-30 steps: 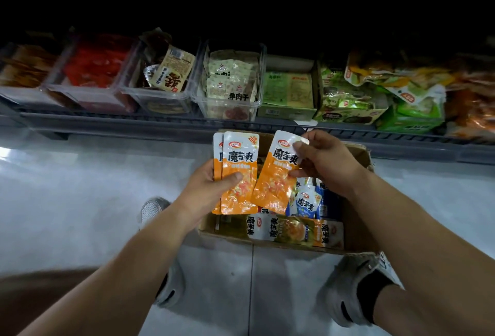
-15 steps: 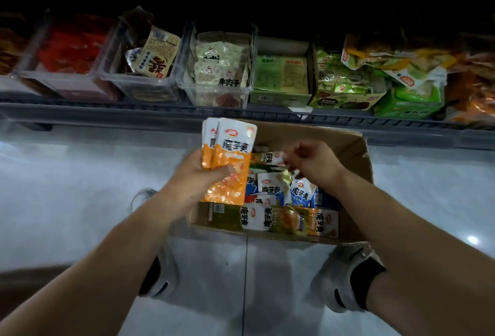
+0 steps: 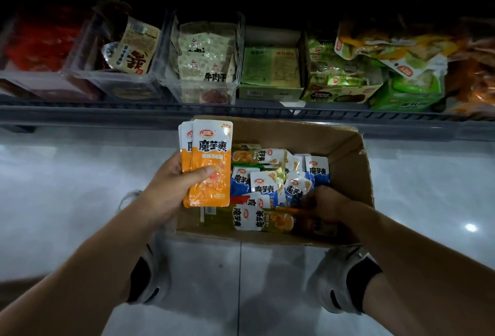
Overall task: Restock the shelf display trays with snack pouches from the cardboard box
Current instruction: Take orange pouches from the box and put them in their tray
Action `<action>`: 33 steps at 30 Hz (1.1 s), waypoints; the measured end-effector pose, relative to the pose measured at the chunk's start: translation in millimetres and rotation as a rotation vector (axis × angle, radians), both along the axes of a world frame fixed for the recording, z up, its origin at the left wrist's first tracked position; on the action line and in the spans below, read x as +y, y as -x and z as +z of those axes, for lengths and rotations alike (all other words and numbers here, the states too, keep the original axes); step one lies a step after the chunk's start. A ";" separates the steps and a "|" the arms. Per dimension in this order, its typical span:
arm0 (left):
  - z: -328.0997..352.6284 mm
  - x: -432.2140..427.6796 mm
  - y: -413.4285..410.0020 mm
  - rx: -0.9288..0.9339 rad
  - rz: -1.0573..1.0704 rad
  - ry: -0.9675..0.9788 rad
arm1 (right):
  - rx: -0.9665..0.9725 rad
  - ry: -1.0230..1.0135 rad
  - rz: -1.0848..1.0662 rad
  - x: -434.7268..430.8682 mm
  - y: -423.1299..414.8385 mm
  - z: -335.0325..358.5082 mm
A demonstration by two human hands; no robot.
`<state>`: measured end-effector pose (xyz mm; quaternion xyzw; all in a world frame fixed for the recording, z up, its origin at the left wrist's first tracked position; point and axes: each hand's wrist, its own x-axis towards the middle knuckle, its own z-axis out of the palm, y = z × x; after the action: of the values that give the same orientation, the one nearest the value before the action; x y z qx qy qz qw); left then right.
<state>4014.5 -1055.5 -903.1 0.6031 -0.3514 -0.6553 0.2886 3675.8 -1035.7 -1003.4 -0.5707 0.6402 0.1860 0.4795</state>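
An open cardboard box sits on the floor below the shelf, holding several blue, green and yellow snack pouches. My left hand holds a small upright stack of orange pouches over the box's left edge, thumb across the front one. My right hand is down inside the box at its near right corner, fingers curled in shadow over the pouches, next to the edge of an orange pouch. Whether it grips that pouch is hidden.
The shelf rail runs just behind the box. On the shelf stand clear display trays with beige, brown and red packs, then green cartons and loose bags to the right. My two shoes flank the box's near side on the tiled floor.
My right hand added its orange pouch to the stack in my left hand, then dropped into the box's near right corner. The left hand kept the stack upright.
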 end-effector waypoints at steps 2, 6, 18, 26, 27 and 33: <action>0.3 0.4 -0.7 0.003 0.004 -0.003 | -0.055 0.024 -0.026 -5.4 0.9 12.4; 0.5 2.5 -0.6 0.032 0.022 -0.006 | -0.372 0.064 -0.406 -23.0 -2.1 57.2; 12.2 11.6 -5.2 0.066 0.075 -0.037 | -0.833 0.033 -0.788 -40.8 -23.9 130.4; 22.1 19.1 4.7 0.009 0.025 -0.040 | -0.763 0.212 -0.701 -36.2 -68.3 153.0; 24.3 19.0 6.9 0.007 0.026 -0.036 | -0.735 0.248 -0.674 -36.1 -74.2 159.7; 50.1 18.9 22.0 0.090 0.038 0.006 | -0.679 0.462 -0.751 -39.4 -90.5 186.3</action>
<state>3992.5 -1036.6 -853.0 0.5787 -0.3285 -0.6750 0.3185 3766.3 -1075.1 -817.1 -0.4215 0.6331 -0.3372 0.5548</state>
